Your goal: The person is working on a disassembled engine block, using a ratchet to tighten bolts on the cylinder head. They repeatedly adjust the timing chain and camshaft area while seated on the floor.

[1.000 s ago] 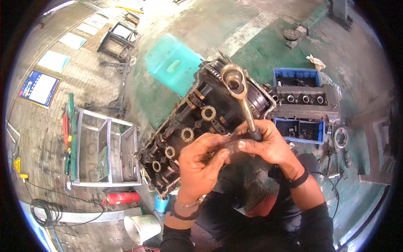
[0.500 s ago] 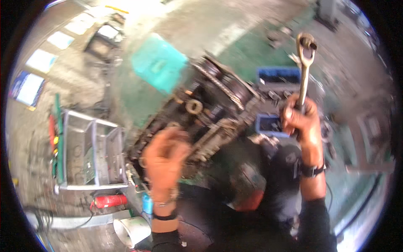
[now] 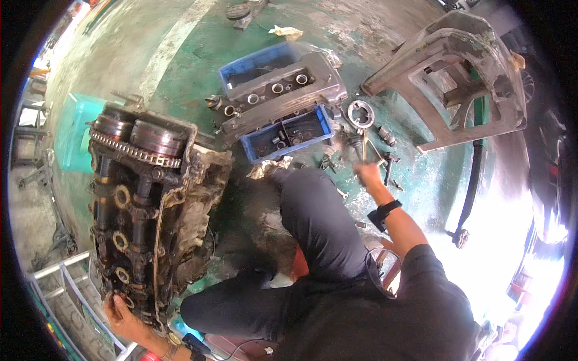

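Uncovered twin-cam engine, standing at left: probably heavy, rigid and oil-slick, best held by its solid outer edges. The left hand, fingers loosely curled, lies at its near end; any hold cannot be told. At right, the blurred right hand appears closed around a ratchet wrench.

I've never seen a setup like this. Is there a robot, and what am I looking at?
No robot: these are a person's two bare hands, seen by a wide fisheye camera worn on the head and looking down, so straight edges bend. The left hand is at the near end of an opened engine, fingertips seemingly touching it. The right hand is blurred, beside a metal tool; whether it holds it, I can't tell. On the green floor are a grey cover, blue trays and a metal ring.
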Motion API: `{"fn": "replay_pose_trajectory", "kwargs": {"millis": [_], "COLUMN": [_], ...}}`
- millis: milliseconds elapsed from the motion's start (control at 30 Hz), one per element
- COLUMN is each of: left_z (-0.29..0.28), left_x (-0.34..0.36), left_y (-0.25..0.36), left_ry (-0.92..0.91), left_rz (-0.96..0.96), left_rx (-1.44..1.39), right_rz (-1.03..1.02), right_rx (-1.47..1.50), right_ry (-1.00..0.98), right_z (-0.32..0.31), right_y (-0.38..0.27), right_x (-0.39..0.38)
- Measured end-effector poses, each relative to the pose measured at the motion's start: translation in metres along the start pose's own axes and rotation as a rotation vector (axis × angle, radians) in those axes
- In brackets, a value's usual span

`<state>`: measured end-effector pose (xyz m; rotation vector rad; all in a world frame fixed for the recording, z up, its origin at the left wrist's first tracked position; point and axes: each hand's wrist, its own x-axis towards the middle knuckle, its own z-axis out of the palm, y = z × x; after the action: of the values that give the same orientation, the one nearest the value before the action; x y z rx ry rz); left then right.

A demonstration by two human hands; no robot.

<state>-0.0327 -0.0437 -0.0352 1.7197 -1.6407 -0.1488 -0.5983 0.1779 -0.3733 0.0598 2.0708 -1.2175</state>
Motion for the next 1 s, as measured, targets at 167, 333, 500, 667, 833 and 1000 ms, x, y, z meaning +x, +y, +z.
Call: {"fn": "replay_pose_trajectory", "kwargs": {"millis": [167,333,500,667,833,1000], "left_z": [0.017,0.015,0.015,0.015,0.019,0.024], "left_x": [-0.002,-0.001,0.004,0.004,0.001,-0.005], "left_y": [-0.003,-0.01,-0.017,-0.014,-0.007,0.0], "left_ry": [0.0,0.032,0.048,0.013,0.022,0.051], "left_rz": [-0.143,-0.116,-0.125,-0.099,-0.123,-0.201], "left_rx": [0.035,0.158,0.265,0.351,0.246,0.006], "right_rz": [0.197,0.289,0.272,0.255,0.283,0.215], "right_rx": [-0.023,-0.068,-0.025,-0.385,-0.47,-0.505], "right_ry": [0.048,0.122,0.073,0.15,0.1,0.121], "right_z": [0.021,0.055,0.074,0.076,0.052,0.025], "right_y": [0.088,0.089,0.072,0.08,0.109,0.138], "right_x": [0.022,0.034,0.039,0.036,0.016,-0.002]}}
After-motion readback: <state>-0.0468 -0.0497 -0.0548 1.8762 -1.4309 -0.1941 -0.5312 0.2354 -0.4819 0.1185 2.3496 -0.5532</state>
